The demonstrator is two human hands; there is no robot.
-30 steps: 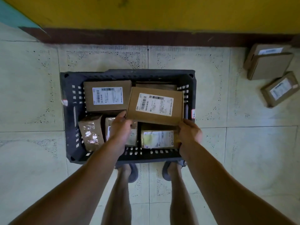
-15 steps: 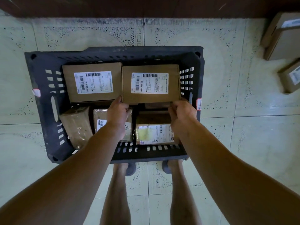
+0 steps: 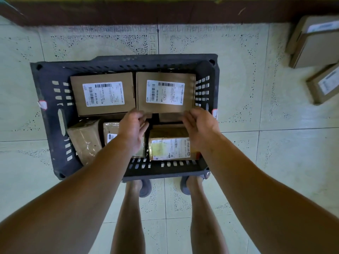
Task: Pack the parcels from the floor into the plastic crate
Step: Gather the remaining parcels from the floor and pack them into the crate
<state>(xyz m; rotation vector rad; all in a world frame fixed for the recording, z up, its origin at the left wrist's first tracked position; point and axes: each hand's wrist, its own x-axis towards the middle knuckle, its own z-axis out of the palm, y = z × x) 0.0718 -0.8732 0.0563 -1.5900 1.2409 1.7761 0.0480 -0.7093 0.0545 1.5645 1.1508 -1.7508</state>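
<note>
A dark plastic crate (image 3: 53, 110) sits on the pale tiled floor (image 3: 256, 99) in the upper middle of the frame, and it holds several parcels. Along its far side two flat cardboard boxes lie side by side, white labels up: the left box (image 3: 102, 94) and the right box (image 3: 166, 92), their edges touching. The right box rests on top of another brown parcel (image 3: 170, 117), only a strip of which shows.

Along the near side lie a tape-wrapped parcel (image 3: 85, 140) at the left, a small parcel (image 3: 110, 132) half hidden by the left hand, and a taped parcel with a yellowish label (image 3: 169, 145) at the right.

Both hands reach into the crate. The left hand (image 3: 133, 131) has loosely bent fingers at the near left corner of the right box. The right hand (image 3: 200, 127) has nearly straight fingers, with their tips at the box's near right corner. Neither hand is wrapped round anything, and whether the fingertips touch the box cannot be told.

At the upper right of the frame, well apart from the crate, more parcels remain on the floor: two stacked boxes (image 3: 315, 46) and a single labelled box (image 3: 324, 85) just below them.
</note>
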